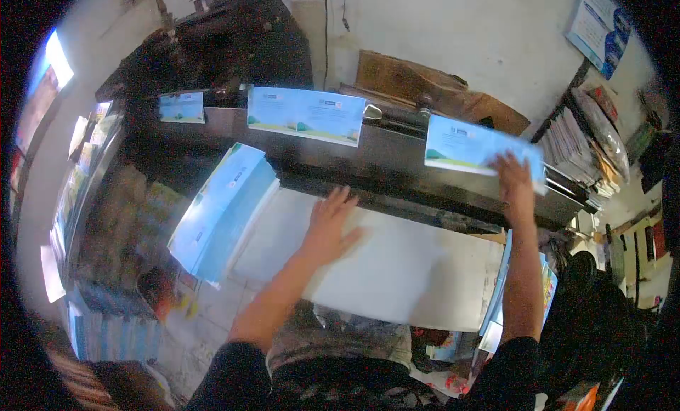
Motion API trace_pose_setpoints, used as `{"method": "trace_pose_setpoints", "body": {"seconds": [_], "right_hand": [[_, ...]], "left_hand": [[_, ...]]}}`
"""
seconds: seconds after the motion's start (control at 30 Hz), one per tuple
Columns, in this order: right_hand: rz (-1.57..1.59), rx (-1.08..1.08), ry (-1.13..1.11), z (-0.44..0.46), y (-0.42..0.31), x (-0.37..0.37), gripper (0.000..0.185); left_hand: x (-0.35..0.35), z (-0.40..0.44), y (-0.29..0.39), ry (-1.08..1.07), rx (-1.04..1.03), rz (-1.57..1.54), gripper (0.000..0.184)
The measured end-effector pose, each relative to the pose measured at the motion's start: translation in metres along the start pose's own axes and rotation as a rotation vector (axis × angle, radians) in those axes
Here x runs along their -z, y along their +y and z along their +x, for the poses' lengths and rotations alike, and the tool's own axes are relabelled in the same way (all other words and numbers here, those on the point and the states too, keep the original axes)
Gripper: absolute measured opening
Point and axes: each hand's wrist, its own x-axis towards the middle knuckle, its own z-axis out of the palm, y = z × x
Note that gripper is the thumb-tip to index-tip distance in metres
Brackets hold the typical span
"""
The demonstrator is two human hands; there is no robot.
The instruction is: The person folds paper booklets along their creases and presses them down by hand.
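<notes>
My left hand point(331, 223) is held over a white board point(404, 269), fingers spread and holding nothing. Whether it touches the surface I cannot tell. My right hand point(515, 179), blurred by motion, lies with fingers apart against the right part of a light-blue printed sheet point(457, 145). That sheet hangs on a long dark metal rail point(397, 160). Further left along the rail are a second blue printed sheet point(304, 117) and a smaller-looking one point(181, 107). A fanned stack of blue printed sheets point(223, 206) rests at the board's left end.
More printed sheets point(494, 319) stand at the board's right end. Stacked booklets point(117, 333) are at the lower left. Brown cardboard point(411, 78) leans behind the rail. A pile of paper point(567, 145) sits at the far right, near a dark bulky shape point(588, 319).
</notes>
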Motion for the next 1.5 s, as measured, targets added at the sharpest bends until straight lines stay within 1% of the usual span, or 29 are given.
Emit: {"method": "trace_pose_setpoints", "body": {"seconds": [0.03, 0.1, 0.17, 0.2, 0.27, 0.33, 0.37, 0.4, 0.47, 0.5, 0.53, 0.6, 0.63, 0.67, 0.73, 0.8, 0.87, 0.9, 0.97, 1.07, 1.17, 1.2, 1.27, 1.33, 1.5], "right_hand": [[0.062, 0.029, -0.082, -0.018, -0.004, -0.023, 0.05], [0.125, 0.063, -0.173, -0.042, -0.016, -0.029, 0.046], [0.386, -0.098, -0.234, -0.053, -0.048, -0.009, 0.043], [0.394, -0.088, -0.236, -0.062, -0.056, -0.013, 0.043], [0.645, -0.302, -0.296, -0.08, -0.081, -0.025, 0.041], [0.661, -0.214, -0.352, -0.087, -0.11, -0.016, 0.044], [0.662, -0.181, -0.39, -0.095, -0.12, -0.011, 0.049], [0.67, -0.161, -0.385, -0.105, -0.12, -0.015, 0.049], [0.598, -0.191, -0.354, -0.116, -0.145, -0.034, 0.056], [0.548, -0.151, -0.319, -0.119, -0.146, -0.026, 0.06], [0.564, -0.138, -0.286, -0.131, -0.128, -0.037, 0.06], [0.493, -0.244, -0.148, -0.141, -0.105, -0.051, 0.066], [0.499, -0.258, -0.153, -0.141, -0.093, -0.055, 0.067], [0.506, -0.23, -0.18, -0.141, -0.095, -0.055, 0.067], [0.451, -0.254, -0.14, -0.158, -0.08, -0.067, 0.066], [0.479, -0.234, -0.112, -0.167, -0.069, -0.078, 0.064], [0.456, -0.25, -0.068, -0.168, -0.068, -0.083, 0.057], [0.453, -0.245, -0.113, -0.157, -0.074, -0.07, 0.057], [0.434, -0.284, -0.156, -0.159, -0.074, -0.068, 0.055], [0.43, -0.272, -0.131, -0.161, -0.075, -0.067, 0.053], [0.487, -0.318, -0.196, -0.149, -0.084, -0.05, 0.055], [0.468, -0.352, -0.2, -0.15, -0.083, -0.049, 0.055], [0.498, -0.309, -0.192, -0.149, -0.082, -0.055, 0.053], [0.482, -0.326, -0.183, -0.148, -0.084, -0.053, 0.053], [0.498, -0.316, -0.172, -0.146, -0.09, -0.051, 0.056]], "left_hand": [[0.01, -0.024, 0.005, -0.028, 0.059, -0.045, 0.063], [0.021, -0.064, 0.006, -0.025, 0.11, -0.012, 0.063], [0.026, -0.088, 0.001, -0.04, 0.167, 0.026, 0.063], [0.027, -0.097, -0.005, -0.037, 0.185, 0.029, 0.064], [0.031, -0.115, -0.012, -0.035, 0.253, 0.04, 0.066], [0.025, -0.109, -0.004, -0.087, 0.257, 0.123, 0.065], [0.023, -0.108, 0.004, -0.073, 0.253, 0.131, 0.063], [0.02, -0.104, 0.014, -0.06, 0.268, 0.142, 0.063], [0.024, -0.11, 0.01, -0.021, 0.26, 0.121, 0.062], [0.022, -0.106, 0.017, -0.014, 0.26, 0.094, 0.059], [0.005, -0.095, 0.034, 0.009, 0.258, 0.124, 0.059], [-0.008, -0.082, 0.053, -0.003, 0.234, 0.129, 0.056], [-0.016, -0.074, 0.061, 0.038, 0.207, 0.125, 0.055], [-0.017, -0.08, 0.06, 0.033, 0.245, 0.118, 0.055], [-0.031, -0.075, 0.077, 0.054, 0.216, 0.124, 0.054], [-0.046, -0.074, 0.088, 0.095, 0.213, 0.14, 0.051], [-0.05, -0.073, 0.084, 0.132, 0.185, 0.123, 0.05], [-0.036, -0.071, 0.078, 0.104, 0.211, 0.1, 0.05], [-0.037, -0.071, 0.079, 0.096, 0.203, 0.104, 0.049], [-0.033, -0.071, 0.08, 0.084, 0.207, 0.121, 0.05], [-0.035, -0.071, 0.073, 0.073, 0.217, 0.142, 0.051], [-0.035, -0.071, 0.074, 0.057, 0.187, 0.124, 0.051], [-0.032, -0.07, 0.072, 0.028, 0.24, 0.158, 0.053], [-0.033, -0.071, 0.067, 0.028, 0.199, 0.132, 0.054], [-0.021, -0.073, 0.067, 0.061, 0.214, 0.132, 0.049]]}}
